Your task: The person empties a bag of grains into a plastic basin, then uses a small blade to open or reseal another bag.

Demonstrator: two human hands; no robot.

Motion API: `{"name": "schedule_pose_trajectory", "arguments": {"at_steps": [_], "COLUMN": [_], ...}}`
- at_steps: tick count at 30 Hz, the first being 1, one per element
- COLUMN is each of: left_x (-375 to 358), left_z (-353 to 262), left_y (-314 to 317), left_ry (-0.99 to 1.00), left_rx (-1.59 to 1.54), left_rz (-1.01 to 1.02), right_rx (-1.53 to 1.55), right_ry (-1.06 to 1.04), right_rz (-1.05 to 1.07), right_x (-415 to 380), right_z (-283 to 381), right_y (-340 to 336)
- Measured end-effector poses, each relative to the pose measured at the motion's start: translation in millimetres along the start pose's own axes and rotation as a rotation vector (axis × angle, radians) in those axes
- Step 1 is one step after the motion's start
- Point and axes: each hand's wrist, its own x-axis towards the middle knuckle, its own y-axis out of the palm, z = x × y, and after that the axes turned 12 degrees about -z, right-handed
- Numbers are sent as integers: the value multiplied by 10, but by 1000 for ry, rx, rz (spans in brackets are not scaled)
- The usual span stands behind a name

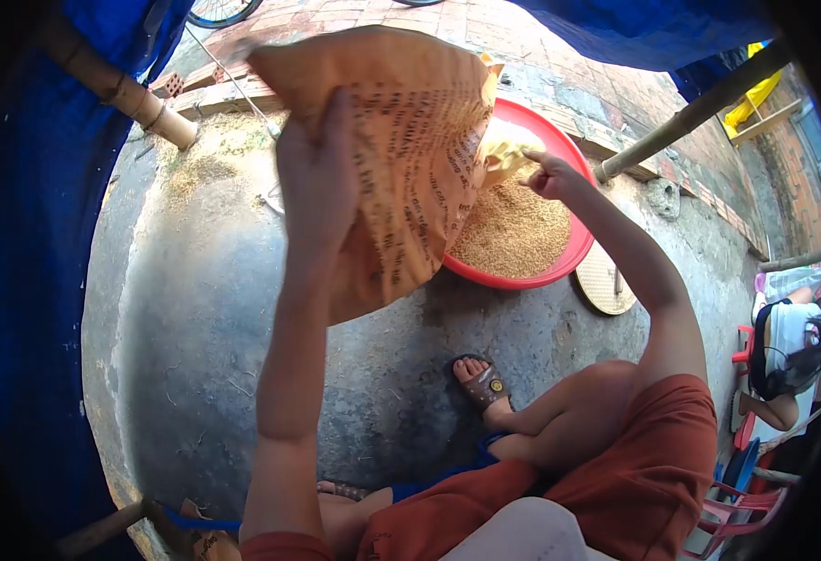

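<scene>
My left hand [321, 173] is closed around the gathered side of a tan-orange sack [410, 168] printed with dark lettering. The sack is raised and tilted, with its yellowish mouth [506, 157] over a red basin [579, 245]. Golden grain [513, 229] fills much of the basin. At the sack's mouth, my right hand [550, 178] has its fingers bent in and pinches the edge. The sack hides the basin's left side.
A round woven tray [606, 280] lies on the concrete floor beside the basin. Bamboo poles [163, 122] and blue tarps [18, 280] frame the space. Scattered husks [209, 154] lie at the left. Another person [793, 346] sits at the right near a pink plastic chair [742, 514].
</scene>
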Motion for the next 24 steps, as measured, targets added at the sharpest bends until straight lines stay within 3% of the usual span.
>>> {"name": "schedule_pose_trajectory", "arguments": {"at_steps": [2,6,8,10,12,14,16,18,19,20,22,24], "left_x": [-44,-11,-4,0,-50,-44,-41,-92,-101,-81,-3,46], "left_z": [173,339,258,217,251,407,420,388,371,371,395,417], "left_y": [119,254,333,382,454,490,419,357,295,190,-107,-458], "left_ry": [-3,32,10,3,9,103,23,-76,-227,-230,117,330], "left_rx": [50,182,161,181,176,148,133,48,-102,-104,240,612], "left_rz": [59,60,46,89,92,88,142,320,383,386,479,606], "right_rx": [-79,-347,-801,-727,-660,-486,-462,-394,-450,-503,-402,-202], "right_ry": [-336,-626,-948,-1260,-1373,-1304,-1104,-1066,-962,-855,-783,-682], "right_rz": [-175,497,454,678,561,663,635,623,584,541,531,505], "right_x": [-144,-1268,-1926,-2001,-1826,-1799,-1896,-2033,-2013,-1998,-2011,-1974], "right_z": [66,-148,-483,-877,-1141,-1166,-1133,-1069,-978,-907,-820,-675], "right_y": [80,378,627,725,836,911,893,869,842,808,751,719]}}
